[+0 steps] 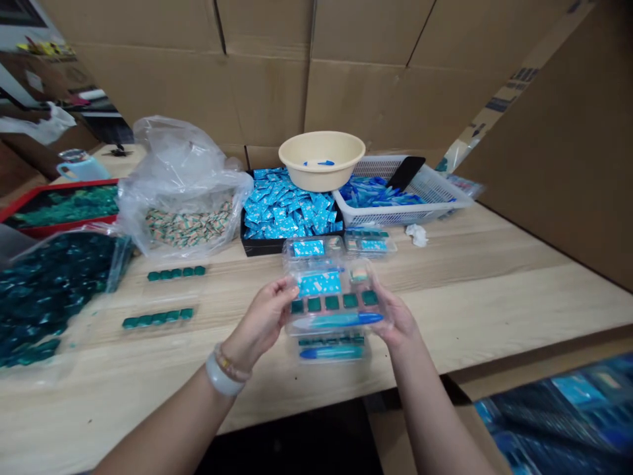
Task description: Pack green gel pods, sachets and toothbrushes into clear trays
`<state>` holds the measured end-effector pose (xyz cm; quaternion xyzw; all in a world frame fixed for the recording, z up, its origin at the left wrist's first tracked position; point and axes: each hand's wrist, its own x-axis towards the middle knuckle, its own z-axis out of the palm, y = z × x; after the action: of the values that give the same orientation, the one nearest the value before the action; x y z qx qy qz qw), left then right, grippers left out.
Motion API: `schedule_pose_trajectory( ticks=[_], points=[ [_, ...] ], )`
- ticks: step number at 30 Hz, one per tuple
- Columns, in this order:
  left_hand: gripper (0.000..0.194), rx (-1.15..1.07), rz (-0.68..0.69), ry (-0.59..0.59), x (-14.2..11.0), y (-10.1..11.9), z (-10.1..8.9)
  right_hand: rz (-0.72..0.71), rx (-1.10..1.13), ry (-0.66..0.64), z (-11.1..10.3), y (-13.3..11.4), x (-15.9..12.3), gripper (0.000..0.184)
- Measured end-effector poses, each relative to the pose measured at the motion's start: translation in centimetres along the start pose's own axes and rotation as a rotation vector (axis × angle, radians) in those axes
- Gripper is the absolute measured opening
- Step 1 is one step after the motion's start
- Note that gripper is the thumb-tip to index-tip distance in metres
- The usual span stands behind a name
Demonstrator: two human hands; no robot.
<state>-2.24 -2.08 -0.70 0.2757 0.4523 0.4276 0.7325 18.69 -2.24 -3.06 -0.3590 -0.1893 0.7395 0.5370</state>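
Gripping clear plastic blister tray (336, 293) with left hand (260, 323), right hand (395, 315)

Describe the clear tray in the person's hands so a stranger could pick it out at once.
On the wooden table, find the black tray of blue sachets, then look toward the person. The clear tray sits between the left hand and right hand; unlike the similar trays nearby, it is the one held in both hands.

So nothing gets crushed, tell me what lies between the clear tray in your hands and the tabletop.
A second clear tray, holding green pods and a blue-capped pen, lies on the table right under the near edge of the held tray.
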Motion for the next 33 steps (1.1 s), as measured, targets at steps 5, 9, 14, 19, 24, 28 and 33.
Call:
schedule_pose_trajectory(
  ticks=[5, 9, 14, 19, 24, 28, 33],
  points=[
    [0.041, 0.067, -0.030, 0.140, -0.8, -3.7, -0.1, -0.082, -0.003, 0.237, -3.4, 0.8, -1.7, 0.014],
    [0.039, 0.444, 0.198, 0.233, 0.2, -6.2, -0.4, -0.148, -0.068, 0.358, -6.4, 0.1, -0.6, 0.010],
    [0.035, 0.996, 0.415, 0.328, 0.1, -8.1, -1.1, -0.039, -0.087, 0.261, -7.1, -1.3, 0.9, 0.011],
    [0.039, 1.251, 0.630, 0.275, 1.2, -5.2, -0.1, -0.056, -0.217, 0.219, -6.8, -2.2, 2.4, 0.016],
    [0.017, 1.459, 0.843, 0.204, 8.3, 0.5, 4.0, -0.199, -0.455, 0.227, -6.0, -3.0, 5.0, 0.020],
    [0.015, 1.690, 0.770, 0.145, 12.9, 2.4, 6.0, -0.294, -0.693, 0.259, -5.1, -3.9, 6.6, 0.019],
    [0.012, 1.801, 0.633, 0.016, 14.5, 3.6, 6.8, -0.265, -0.747, 0.248, -4.0, -4.9, 7.7, 0.021]
  ],
)
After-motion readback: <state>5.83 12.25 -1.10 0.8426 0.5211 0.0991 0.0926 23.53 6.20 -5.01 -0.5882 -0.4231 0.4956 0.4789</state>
